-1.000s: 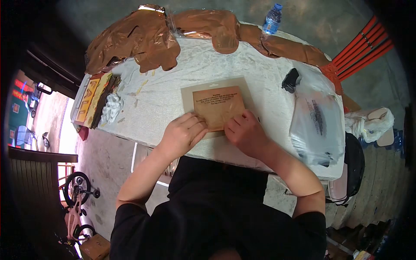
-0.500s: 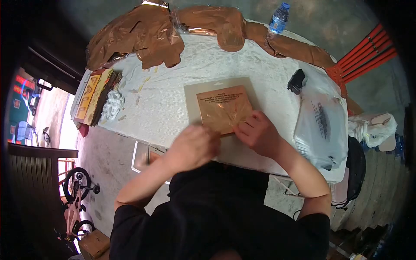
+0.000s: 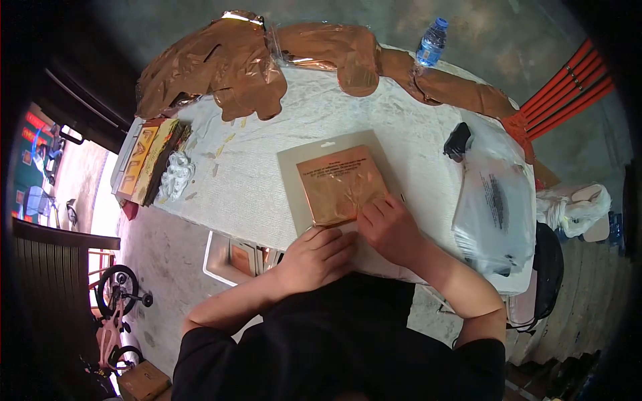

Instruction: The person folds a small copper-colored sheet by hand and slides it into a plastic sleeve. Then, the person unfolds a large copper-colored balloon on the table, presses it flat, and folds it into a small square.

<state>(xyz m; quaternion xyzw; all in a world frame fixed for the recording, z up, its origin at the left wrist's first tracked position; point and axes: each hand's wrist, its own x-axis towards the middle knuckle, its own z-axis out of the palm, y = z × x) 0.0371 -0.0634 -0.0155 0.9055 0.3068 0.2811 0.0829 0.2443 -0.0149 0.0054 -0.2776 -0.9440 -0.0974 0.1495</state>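
A copper-coloured square packet (image 3: 340, 184) in clear film with printed warning text lies on a grey-beige card (image 3: 291, 175) with a hang slot, on the white-covered table (image 3: 234, 157). My left hand (image 3: 322, 257) is at the packet's lower left corner, its fingers curled at the near edge; what they grip is too small to make out. At the lower right corner, my right hand (image 3: 386, 224) pinches the crinkled clear film of the packet.
Copper foil sheets (image 3: 247, 73) line the far edge, beside a water bottle (image 3: 432, 43). Clear plastic bags (image 3: 491, 200) and a black object (image 3: 458, 141) lie right. Boxes (image 3: 144, 160) and white string (image 3: 176, 176) are left. A bin (image 3: 215, 257) stands below.
My left hand has moved from the packet's left side down to its near corner. My right hand still holds the film at the lower right. The packet and card look slightly turned.
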